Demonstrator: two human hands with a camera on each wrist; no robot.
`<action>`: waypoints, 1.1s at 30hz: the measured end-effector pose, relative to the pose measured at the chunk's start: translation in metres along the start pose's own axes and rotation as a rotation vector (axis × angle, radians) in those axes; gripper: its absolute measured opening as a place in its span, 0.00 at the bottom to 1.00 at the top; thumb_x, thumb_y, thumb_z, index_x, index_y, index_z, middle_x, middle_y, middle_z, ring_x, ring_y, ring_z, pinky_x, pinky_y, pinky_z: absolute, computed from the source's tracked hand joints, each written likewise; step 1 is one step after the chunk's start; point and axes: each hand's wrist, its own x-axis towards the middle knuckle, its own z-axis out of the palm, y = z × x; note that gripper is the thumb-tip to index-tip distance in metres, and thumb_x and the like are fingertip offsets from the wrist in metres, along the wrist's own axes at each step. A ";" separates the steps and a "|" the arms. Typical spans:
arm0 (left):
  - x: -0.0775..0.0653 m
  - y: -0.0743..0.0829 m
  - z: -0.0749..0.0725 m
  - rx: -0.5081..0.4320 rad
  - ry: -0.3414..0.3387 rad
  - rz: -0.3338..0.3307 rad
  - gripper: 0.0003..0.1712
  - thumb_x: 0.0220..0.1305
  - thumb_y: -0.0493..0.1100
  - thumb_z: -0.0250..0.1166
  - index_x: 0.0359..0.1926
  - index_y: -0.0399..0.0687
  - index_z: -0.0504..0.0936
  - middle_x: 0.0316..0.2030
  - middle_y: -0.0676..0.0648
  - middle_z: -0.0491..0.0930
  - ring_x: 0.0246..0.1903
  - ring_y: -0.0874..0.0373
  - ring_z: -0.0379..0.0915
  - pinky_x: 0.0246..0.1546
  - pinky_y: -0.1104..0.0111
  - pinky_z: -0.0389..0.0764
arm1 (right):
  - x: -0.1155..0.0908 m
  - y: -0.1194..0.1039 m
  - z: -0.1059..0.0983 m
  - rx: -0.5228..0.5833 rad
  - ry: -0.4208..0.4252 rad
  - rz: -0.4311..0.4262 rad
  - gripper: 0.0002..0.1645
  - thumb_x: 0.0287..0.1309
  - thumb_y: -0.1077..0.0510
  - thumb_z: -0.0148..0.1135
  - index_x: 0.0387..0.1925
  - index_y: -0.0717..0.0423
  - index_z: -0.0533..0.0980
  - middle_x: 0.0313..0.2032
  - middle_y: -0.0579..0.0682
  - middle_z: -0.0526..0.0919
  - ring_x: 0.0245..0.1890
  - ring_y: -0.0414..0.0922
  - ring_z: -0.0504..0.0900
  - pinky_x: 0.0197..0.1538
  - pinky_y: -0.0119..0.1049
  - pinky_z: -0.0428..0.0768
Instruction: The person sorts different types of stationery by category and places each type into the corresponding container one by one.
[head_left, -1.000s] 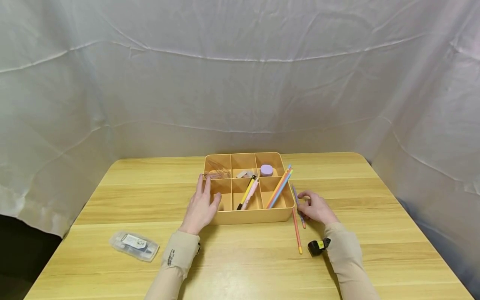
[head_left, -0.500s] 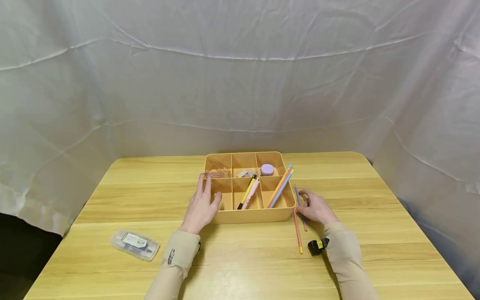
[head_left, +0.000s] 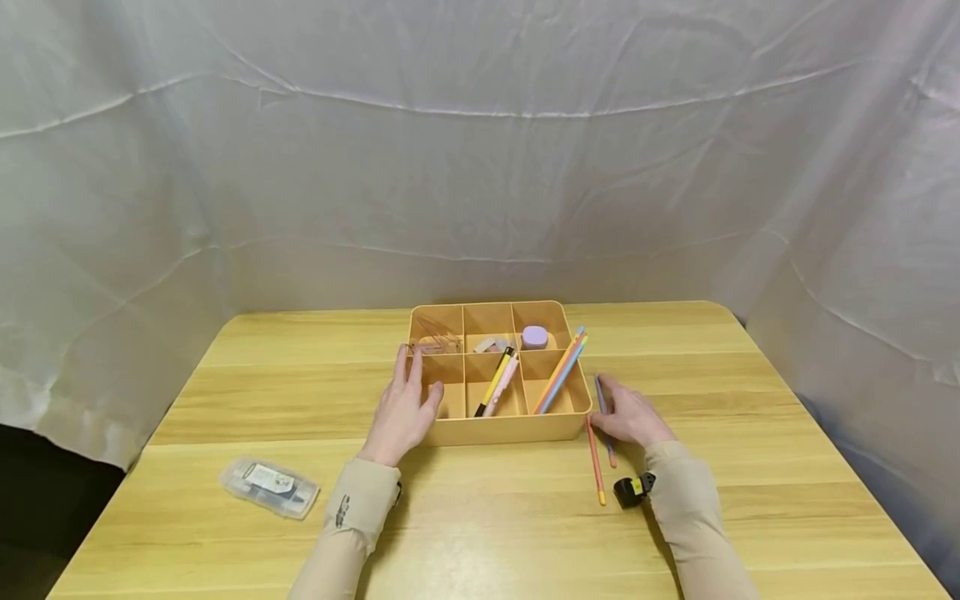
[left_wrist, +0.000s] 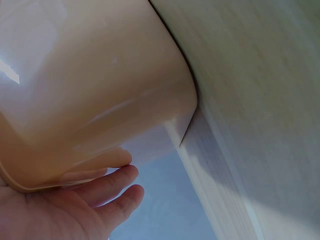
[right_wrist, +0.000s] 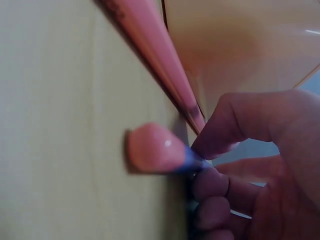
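My left hand (head_left: 397, 417) rests at the left edge of an orange six-part organizer box (head_left: 495, 431). Its fingers lie fairly straight along the outer wall in the left wrist view, and its thumb is over the front left compartment in the head view. Right of the box, my right hand (head_left: 632, 417) pinches a purple pencil (head_left: 612, 458) between thumb and fingers. That pencil's rounded coral end (right_wrist: 154, 147) points at the wrist camera, close to the tabletop. A red pencil (head_left: 596, 467) with a yellow end lies beside it, near the box's front right corner.
Several coloured pencils (head_left: 561, 375) lean in the front right compartment. Yellow-black and pink pens (head_left: 501, 383) stand in the front middle one. A lilac item (head_left: 534, 337) sits at the back right. A clear case (head_left: 270, 487) lies on the table's left. Grey cloth (head_left: 480, 167) hangs behind.
The fingers of my right hand have closed around the purple pencil, which has shifted slightly right, away from the box. My left hand has stayed at the box's left edge.
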 end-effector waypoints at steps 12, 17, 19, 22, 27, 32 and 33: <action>0.007 0.002 -0.004 -0.007 0.000 0.020 0.42 0.76 0.53 0.50 0.80 0.41 0.44 0.81 0.37 0.34 0.71 0.26 0.57 0.72 0.37 0.61 | 0.006 -0.003 -0.006 -0.003 -0.009 0.026 0.44 0.64 0.51 0.58 0.75 0.63 0.55 0.38 0.63 0.83 0.37 0.54 0.82 0.45 0.54 0.81; 0.007 0.002 -0.005 0.000 -0.011 0.017 0.43 0.76 0.53 0.50 0.81 0.42 0.42 0.81 0.37 0.33 0.70 0.26 0.58 0.72 0.37 0.61 | 0.005 -0.003 -0.007 -0.014 -0.001 0.037 0.46 0.61 0.49 0.62 0.74 0.62 0.57 0.43 0.66 0.83 0.45 0.62 0.81 0.52 0.60 0.79; 0.006 0.000 -0.004 0.002 -0.014 0.017 0.43 0.76 0.54 0.49 0.80 0.41 0.43 0.81 0.36 0.33 0.70 0.26 0.58 0.71 0.37 0.61 | 0.003 -0.004 -0.007 -0.019 -0.004 0.047 0.49 0.59 0.48 0.64 0.74 0.64 0.56 0.45 0.68 0.82 0.50 0.65 0.79 0.54 0.62 0.78; 0.005 -0.001 -0.002 -0.006 -0.015 0.013 0.42 0.76 0.54 0.50 0.80 0.41 0.44 0.81 0.36 0.34 0.71 0.27 0.58 0.71 0.37 0.62 | 0.000 -0.004 -0.006 -0.040 -0.006 0.053 0.51 0.57 0.46 0.66 0.73 0.69 0.57 0.46 0.69 0.82 0.52 0.66 0.77 0.56 0.62 0.78; 0.003 -0.002 -0.001 -0.012 -0.011 0.012 0.42 0.76 0.54 0.49 0.80 0.41 0.44 0.81 0.36 0.34 0.71 0.26 0.58 0.72 0.37 0.61 | -0.003 -0.006 -0.009 -0.030 -0.016 0.060 0.50 0.54 0.50 0.69 0.68 0.75 0.61 0.39 0.63 0.82 0.37 0.53 0.78 0.42 0.48 0.81; 0.003 -0.001 -0.001 -0.005 -0.013 0.012 0.43 0.76 0.54 0.49 0.80 0.41 0.44 0.81 0.36 0.34 0.71 0.26 0.57 0.72 0.37 0.60 | -0.004 -0.012 -0.010 -0.034 -0.011 0.103 0.36 0.52 0.50 0.71 0.54 0.72 0.70 0.30 0.57 0.79 0.30 0.48 0.74 0.32 0.36 0.73; 0.003 -0.001 -0.001 -0.002 -0.013 0.012 0.43 0.76 0.54 0.49 0.80 0.41 0.44 0.81 0.36 0.34 0.71 0.26 0.57 0.72 0.37 0.60 | -0.004 -0.012 -0.009 -0.037 -0.007 0.117 0.32 0.52 0.50 0.71 0.49 0.70 0.72 0.29 0.55 0.78 0.29 0.47 0.73 0.30 0.34 0.71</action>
